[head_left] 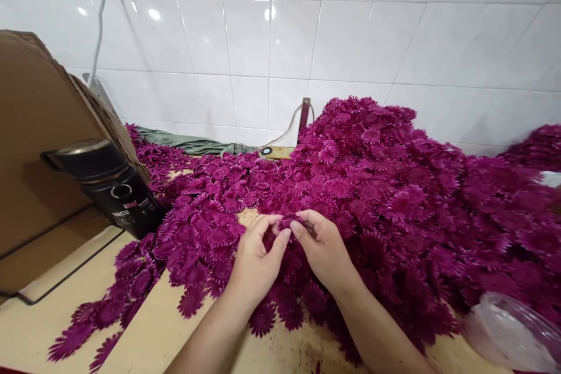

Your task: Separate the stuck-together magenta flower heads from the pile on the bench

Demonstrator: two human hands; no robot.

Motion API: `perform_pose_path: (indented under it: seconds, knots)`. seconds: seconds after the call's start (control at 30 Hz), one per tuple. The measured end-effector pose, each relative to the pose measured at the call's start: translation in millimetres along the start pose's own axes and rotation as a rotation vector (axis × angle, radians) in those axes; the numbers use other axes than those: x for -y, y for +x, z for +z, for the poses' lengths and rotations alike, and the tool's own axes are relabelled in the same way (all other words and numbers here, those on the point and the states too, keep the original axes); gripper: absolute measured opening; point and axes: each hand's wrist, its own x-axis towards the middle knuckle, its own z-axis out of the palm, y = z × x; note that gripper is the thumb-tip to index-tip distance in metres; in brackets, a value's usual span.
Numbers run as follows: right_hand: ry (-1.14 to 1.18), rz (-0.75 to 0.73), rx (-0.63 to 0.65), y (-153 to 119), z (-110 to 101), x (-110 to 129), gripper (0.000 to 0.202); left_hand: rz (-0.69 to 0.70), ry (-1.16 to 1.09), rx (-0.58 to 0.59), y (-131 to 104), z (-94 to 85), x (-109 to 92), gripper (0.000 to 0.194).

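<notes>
Between the fingertips of both hands is a small purple fabric flower point(287, 221), partly covered by the thumbs. My left hand point(259, 251) pinches its left side, with thumb and forefinger closed. From the right, my right hand point(322, 245) grips the same flower with its thumb on top and fingers curled behind. Below and around the hands spreads a large heap of purple flower pieces point(368, 187) with toothed petals. Some single flowers lie loose just under the wrists.
A black vacuum bottle point(116, 193) leans by a cardboard box point(39, 128) on the left. At lower right stands a clear plastic tub point(508, 333). Behind the heap are a green cloth point(188, 141), a small upright post point(305, 114) and a tiled wall point(293, 35).
</notes>
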Motion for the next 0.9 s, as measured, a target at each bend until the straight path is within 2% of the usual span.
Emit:
perform_pose_path:
  seconds: [0.23,0.37,0.5,0.57,0.63,0.77,0.9]
  knots:
    - [-0.364,-0.027,-0.054,-1,0,-5,0.023,-0.124,-0.113,0.046,-3,0.9,-2,0.021]
    - [-0.435,0.005,-0.046,0,-1,-7,0.031,-0.107,-0.094,0.043,-2,2.1,-4,0.022]
    - [-0.399,0.027,-0.021,2,-3,-11,0.034,0.007,-0.031,0.091,1,2.2,-7,0.02]
    - [-0.35,0.035,-0.012,3,-3,-12,0.035,0.026,0.007,0.154,4,1.4,-8,0.019]
    - [-0.284,0.024,-0.001,3,-3,-13,0.035,0.028,0.052,0.167,6,0.5,-10,0.021]
    - [-0.149,-0.035,0.003,2,-2,-12,0.033,0.091,0.128,0.085,6,2.7,-9,0.021]
    - [-0.048,-0.044,-0.049,0,-1,-14,0.032,0.083,0.121,0.011,2,12.2,-2,0.016]
